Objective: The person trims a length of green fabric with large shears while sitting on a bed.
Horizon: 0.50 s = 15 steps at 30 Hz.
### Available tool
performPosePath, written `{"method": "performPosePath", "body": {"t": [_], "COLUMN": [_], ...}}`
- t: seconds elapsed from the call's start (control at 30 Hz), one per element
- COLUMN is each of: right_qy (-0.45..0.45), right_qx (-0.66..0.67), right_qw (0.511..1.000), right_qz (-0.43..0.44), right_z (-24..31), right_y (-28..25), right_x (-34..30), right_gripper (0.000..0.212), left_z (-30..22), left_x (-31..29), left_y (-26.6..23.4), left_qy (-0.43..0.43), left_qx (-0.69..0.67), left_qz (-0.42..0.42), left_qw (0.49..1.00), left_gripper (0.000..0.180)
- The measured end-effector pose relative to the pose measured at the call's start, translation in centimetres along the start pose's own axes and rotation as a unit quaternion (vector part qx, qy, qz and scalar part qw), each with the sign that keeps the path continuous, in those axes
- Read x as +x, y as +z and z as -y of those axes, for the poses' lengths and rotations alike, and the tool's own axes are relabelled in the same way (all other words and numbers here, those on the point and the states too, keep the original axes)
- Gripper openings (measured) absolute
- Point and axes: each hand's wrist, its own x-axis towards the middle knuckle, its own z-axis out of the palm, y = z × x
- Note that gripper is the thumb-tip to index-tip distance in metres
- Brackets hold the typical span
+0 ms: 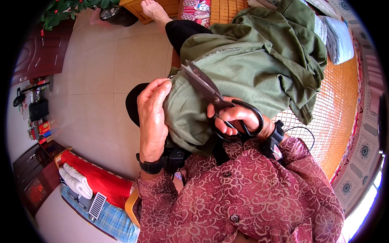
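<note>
Across my lap lies a large green cloth point(243, 77), crumpled, with a frayed edge running over its upper part. My left hand point(153, 109) is at the cloth's left edge, thumb and fingers pinched together on it; the exact spot between the fingertips is hard to make out. Black-handled scissors point(204, 87) are in my right hand point(239, 119), with fingers through the loops. Their dark blades are slightly apart and point up and left, above the cloth, close to my left fingertips. Both wrists wear black straps.
I sit on a woven mat point(330, 101) with folded light-blue bedding point(338, 38) at the far right. Tiled floor point(101, 77) stretches to the left. A potted plant point(117, 14) stands far left; a wooden bench with red cloth point(105, 178) is at the near left.
</note>
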Motion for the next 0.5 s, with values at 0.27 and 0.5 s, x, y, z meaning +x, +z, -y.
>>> {"method": "performPosePath", "body": {"t": [0.27,0.5], "right_qy": [0.013,0.021], "right_qx": [-0.037,-0.024], "right_qw": [0.998,0.998], "right_qz": [-0.043,-0.046], "right_z": [0.3,-0.4], "right_y": [-0.2,-1.0], "right_x": [-0.6,-1.4], "right_gripper": [0.037,0.038], "left_z": [-0.1,0.2], "left_x": [0.5,1.1], "left_y": [-0.2,0.2], "left_qy": [-0.058,-0.087], "left_qx": [-0.023,0.009], "left_qz": [0.092,0.100], "left_qw": [0.994,0.991], "left_gripper": [0.022,0.022]}}
